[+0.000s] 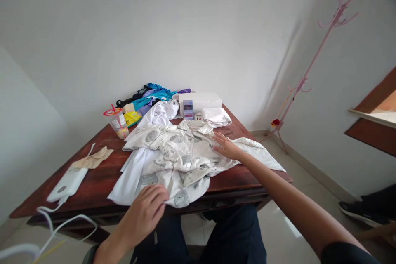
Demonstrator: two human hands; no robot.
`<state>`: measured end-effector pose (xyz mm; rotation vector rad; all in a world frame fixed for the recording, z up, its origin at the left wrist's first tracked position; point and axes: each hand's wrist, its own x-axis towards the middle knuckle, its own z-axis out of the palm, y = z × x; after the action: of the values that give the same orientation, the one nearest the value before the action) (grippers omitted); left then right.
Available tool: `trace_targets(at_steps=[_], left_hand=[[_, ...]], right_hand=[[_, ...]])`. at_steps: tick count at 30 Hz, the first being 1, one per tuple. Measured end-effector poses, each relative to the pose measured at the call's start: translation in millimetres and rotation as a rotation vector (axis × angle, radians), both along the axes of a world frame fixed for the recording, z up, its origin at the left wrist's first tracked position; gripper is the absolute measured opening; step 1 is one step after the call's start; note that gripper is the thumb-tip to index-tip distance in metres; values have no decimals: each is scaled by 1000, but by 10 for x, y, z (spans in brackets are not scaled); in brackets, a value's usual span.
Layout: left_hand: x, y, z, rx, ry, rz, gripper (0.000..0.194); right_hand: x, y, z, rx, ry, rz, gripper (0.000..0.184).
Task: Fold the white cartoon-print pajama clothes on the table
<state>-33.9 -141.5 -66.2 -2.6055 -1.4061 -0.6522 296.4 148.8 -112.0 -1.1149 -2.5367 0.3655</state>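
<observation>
A white button-up shirt with grey printed patches (187, 150) lies spread and wrinkled on the dark wooden table, its collar towards the wall and one sleeve stretched out to the right. Near the table's front edge my left hand (150, 202) has its fingers closed on the shirt's lower left hem. Higher up, my right hand (225, 145) rests flat on the shirt's right side, fingers extended and spread. Under the shirt on the left, a plain white garment (133, 177) shows, reaching back towards the clothes pile.
Behind stand a white box (204, 101), a folded white cloth (216, 116) and a pile of coloured clothes (154, 97). Left are a plastic cup with a straw (119, 123), a yellow packet (132, 118) and a cabled white power bank (68, 183). A pink coat rack (321, 45) stands right.
</observation>
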Motion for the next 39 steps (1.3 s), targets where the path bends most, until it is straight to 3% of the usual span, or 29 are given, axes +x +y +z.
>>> trace_targets(at_steps=[7, 12, 15, 17, 20, 22, 25, 29, 34, 37, 39], left_hand=[[56, -294, 421, 201, -104, -6, 25], [184, -465, 497, 237, -131, -64, 30], [157, -475, 462, 276, -154, -10, 29], [92, -463, 430, 310, -177, 77, 24], [-3, -452, 389, 325, -204, 170, 18], [-27, -448, 372, 302, -222, 179, 18], [-22, -452, 363, 260, -248, 169, 19], [-91, -552, 380, 170, -261, 158, 22], [-377, -668, 445, -261, -413, 179, 34], [-525, -490, 432, -483, -515, 320, 36], [-591, -289, 370, -506, -592, 472, 44]], right_hand=[[19, 377, -122, -98, -251, -216, 69], [-57, 400, -46, -85, -290, -351, 65], [-127, 109, 125, 82, -214, -310, 63], [-146, -259, 255, 154, -86, -184, 55], [-96, -933, 362, 81, 60, 128, 45], [-14, -1315, 329, 4, 60, 241, 42], [155, -1624, 157, -38, 32, 214, 44], [384, -1655, -67, -50, 14, 106, 53], [519, -1603, -139, -79, 52, 41, 52], [513, -1594, -143, -94, 84, 35, 50], [494, -1588, -149, -93, 100, 31, 48]])
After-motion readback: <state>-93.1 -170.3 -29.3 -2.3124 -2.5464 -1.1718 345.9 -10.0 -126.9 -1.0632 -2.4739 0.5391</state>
